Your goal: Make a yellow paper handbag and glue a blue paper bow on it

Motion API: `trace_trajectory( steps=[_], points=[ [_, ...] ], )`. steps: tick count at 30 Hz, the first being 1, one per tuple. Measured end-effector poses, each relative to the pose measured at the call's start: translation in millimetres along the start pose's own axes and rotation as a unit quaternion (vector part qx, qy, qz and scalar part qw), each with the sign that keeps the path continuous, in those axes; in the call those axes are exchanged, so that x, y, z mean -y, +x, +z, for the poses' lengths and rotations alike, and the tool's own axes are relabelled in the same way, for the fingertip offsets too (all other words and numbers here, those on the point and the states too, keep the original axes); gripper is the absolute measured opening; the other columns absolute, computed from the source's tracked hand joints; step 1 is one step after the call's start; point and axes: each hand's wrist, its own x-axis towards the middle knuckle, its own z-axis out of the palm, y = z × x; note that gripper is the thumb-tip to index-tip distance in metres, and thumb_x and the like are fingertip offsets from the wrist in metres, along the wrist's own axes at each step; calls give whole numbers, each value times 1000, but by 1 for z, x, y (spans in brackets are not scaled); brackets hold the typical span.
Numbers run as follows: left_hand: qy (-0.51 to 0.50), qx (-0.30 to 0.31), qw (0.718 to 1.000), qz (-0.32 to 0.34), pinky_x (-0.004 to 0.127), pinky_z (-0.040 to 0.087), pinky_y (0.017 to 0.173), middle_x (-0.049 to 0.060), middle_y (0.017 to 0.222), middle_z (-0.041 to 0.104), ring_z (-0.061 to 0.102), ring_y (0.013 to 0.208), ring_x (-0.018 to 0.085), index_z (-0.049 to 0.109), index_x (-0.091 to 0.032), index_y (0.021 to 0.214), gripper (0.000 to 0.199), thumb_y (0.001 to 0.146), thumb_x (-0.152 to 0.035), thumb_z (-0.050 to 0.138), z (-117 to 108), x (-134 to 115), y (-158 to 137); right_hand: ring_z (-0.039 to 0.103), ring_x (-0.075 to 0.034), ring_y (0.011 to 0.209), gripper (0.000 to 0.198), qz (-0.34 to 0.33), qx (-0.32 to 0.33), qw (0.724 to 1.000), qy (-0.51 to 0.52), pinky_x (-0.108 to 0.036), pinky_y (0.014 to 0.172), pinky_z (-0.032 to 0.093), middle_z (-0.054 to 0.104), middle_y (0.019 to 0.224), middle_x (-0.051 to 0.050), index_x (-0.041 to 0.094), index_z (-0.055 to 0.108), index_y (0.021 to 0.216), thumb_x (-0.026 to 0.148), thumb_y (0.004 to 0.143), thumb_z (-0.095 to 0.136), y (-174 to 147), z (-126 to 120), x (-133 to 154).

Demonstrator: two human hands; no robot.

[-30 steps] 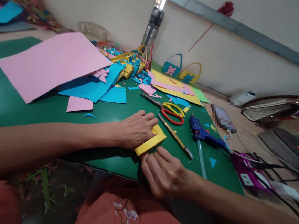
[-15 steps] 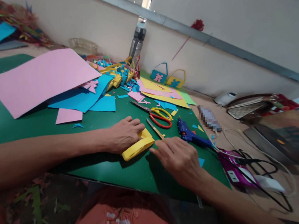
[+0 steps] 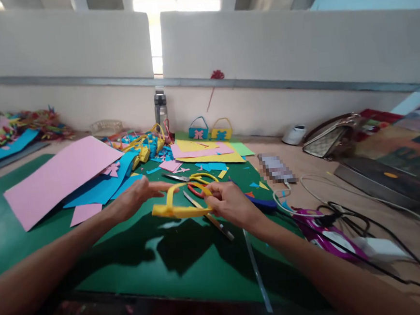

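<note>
A small yellow craft bag (image 3: 185,212) with a looped strip handle is raised above the green mat (image 3: 131,261). My right hand (image 3: 231,202) pinches its right end between thumb and fingers. On the other side, my left hand (image 3: 136,197) has its fingers stretched out toward the handle loop; whether they touch it I cannot tell. Beneath the bag a craft knife (image 3: 220,225) lies slanted on the mat. Scissors (image 3: 202,178) with red and yellow handles rest just behind, partly covered by the bag and my right hand.
Right of my right hand lies a blue glue gun (image 3: 262,204), near a clear glue stick (image 3: 257,272). A purple power strip (image 3: 325,238) and cables lie at right. Pink sheet (image 3: 64,181), blue sheets and scraps cover the left and back. Finished little bags (image 3: 198,133) lean against the wall.
The yellow bag has come up off the mat. My right hand has left the craft knife's handle area and now grips the bag; my left fingers have straightened. The view has levelled.
</note>
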Motion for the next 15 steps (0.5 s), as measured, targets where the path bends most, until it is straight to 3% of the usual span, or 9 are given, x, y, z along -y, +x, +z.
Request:
trace_trajectory(
  steps=[2,5,7,9,12,15],
  points=[
    [-66,17,998,4,39,43,88,11,116,62,54,107,30,57,-17,120,74,77,-73,33,5,-4,3,53,-11,40,16,32,11,998,58,-18,37,33,53,44,5,15,58,70,6,72,45,-2,-6,-6],
    [-76,16,995,-61,31,47,79,7,102,67,60,95,26,62,-18,114,64,64,-58,68,20,-16,11,50,-10,35,16,59,20,990,129,-17,34,35,49,39,7,14,60,79,7,72,48,-6,-10,-13],
    [-75,-28,991,-109,22,48,64,4,85,69,63,76,19,69,-15,96,44,66,-47,71,33,-24,20,49,-9,34,12,60,14,985,163,-17,34,36,49,39,7,14,60,83,13,76,50,-9,-14,-17],
    [-122,-66,981,-134,19,47,55,4,73,68,62,65,15,71,-12,80,36,67,-45,71,45,-28,28,50,-10,35,14,48,-3,982,184,-19,35,38,51,42,6,13,59,85,22,81,49,-11,-20,-22],
    [-237,-109,951,-167,21,50,47,7,73,68,63,60,17,69,-10,85,46,62,-50,73,60,-26,38,57,-13,48,25,14,-58,980,192,-23,44,45,59,57,0,14,58,92,34,87,45,-15,-30,-27],
    [-282,-116,935,-181,22,51,42,10,78,69,65,63,18,67,-9,91,50,62,-50,74,67,-21,41,63,-18,72,25,-21,-118,977,174,-30,64,49,66,83,-7,15,59,97,35,87,47,-20,-35,-29]
  ],
)
